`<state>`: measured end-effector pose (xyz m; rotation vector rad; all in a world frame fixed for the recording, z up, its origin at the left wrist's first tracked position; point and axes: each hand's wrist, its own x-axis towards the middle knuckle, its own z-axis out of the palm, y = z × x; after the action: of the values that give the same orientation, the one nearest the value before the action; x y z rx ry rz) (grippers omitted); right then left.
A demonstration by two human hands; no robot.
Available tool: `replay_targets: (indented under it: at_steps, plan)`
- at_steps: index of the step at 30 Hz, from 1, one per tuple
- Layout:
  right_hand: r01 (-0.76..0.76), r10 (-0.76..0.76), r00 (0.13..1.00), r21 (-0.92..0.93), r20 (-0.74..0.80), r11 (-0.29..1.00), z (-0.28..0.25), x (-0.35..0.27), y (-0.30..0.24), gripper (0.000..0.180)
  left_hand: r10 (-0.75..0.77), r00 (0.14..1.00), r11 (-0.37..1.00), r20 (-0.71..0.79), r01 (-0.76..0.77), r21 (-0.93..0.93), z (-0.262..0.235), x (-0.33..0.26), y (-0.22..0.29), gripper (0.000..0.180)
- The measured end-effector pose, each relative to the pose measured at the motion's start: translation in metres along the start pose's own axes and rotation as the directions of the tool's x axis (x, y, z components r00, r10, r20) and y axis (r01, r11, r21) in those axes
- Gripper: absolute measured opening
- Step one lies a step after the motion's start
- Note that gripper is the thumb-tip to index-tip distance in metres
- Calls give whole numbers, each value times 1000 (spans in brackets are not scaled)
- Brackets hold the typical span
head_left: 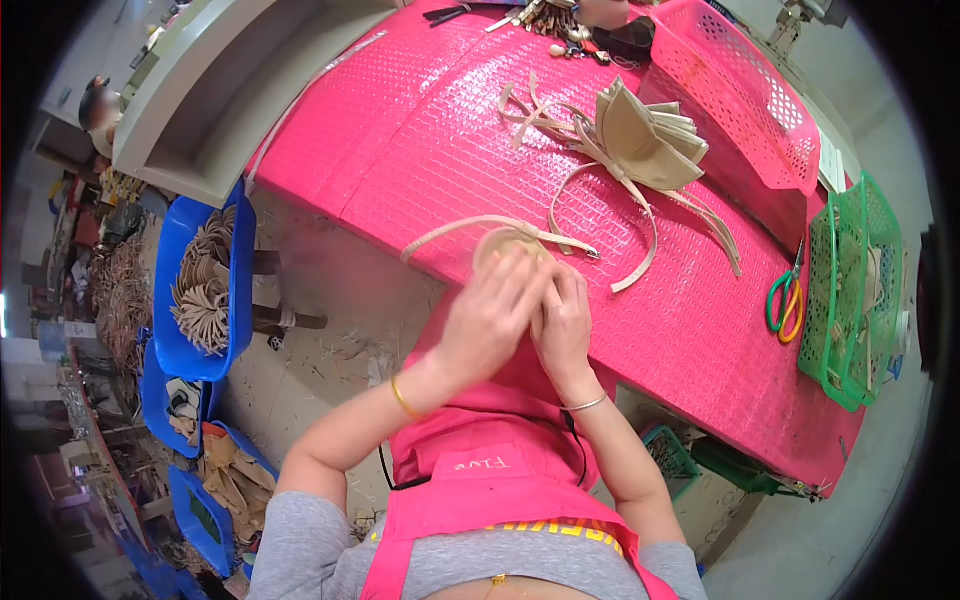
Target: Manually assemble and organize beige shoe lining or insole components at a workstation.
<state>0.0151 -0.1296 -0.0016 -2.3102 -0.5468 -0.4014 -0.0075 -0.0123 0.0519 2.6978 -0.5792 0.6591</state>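
**Desk:** What is in hand at the pink counter point(420, 150)?

**Photographer:** A round tan pad point(505, 245) with two pale straps point(450, 232) trailing from it. It lies at the near edge of the counter, right under the fingertips. The left hand point(487, 318) and right hand point(563, 325) press together on it, both grips closed on the pad from the near side.

**Desk:** How far along does the work look?

**Photographer:** By my reading, midway. Beyond the hands and a little to their right sits a fanned stack of tan pieces point(645, 135) with loose straps around it, apparently waiting. Well off to the left of the hands, below counter level, a blue bin point(170, 290) holds a dense bundle of similar tan pieces. Whether those are finished or raw stock I cannot tell.

**Desk:** What else is close?

**Photographer:** Far to the right of the hands, scissors with green and orange handles point(785, 300) lie beside a green basket point(850, 290). A pink basket point(740, 85) stands beyond the stack.

**Desk:** What can't you make out?

**Photographer:** The hands cover most of the pad, so what the fingers do to it is hidden. The green basket's contents are blurred behind its mesh, and the tools at the far edge are too small to identify.
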Motion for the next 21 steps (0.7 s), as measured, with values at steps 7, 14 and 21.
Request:
replay_targets:
  at_steps: [7, 14, 21]
  plan:
    - [49, -38, 992, -89, 122, 995, -6, 6, -6, 43, 194, 946, 921, 261, -267, 284, 5, -5, -45, 33]
    - [135, -43, 942, -257, 334, 957, -11, 11, -9, 53, 352, 908, 930, 227, -367, 22, -10, -4, -68, 31]
    - [431, -186, 851, -449, 491, 783, -12, 14, -12, 57, 471, 851, 879, 232, -476, -40, -13, -4, -87, 26]
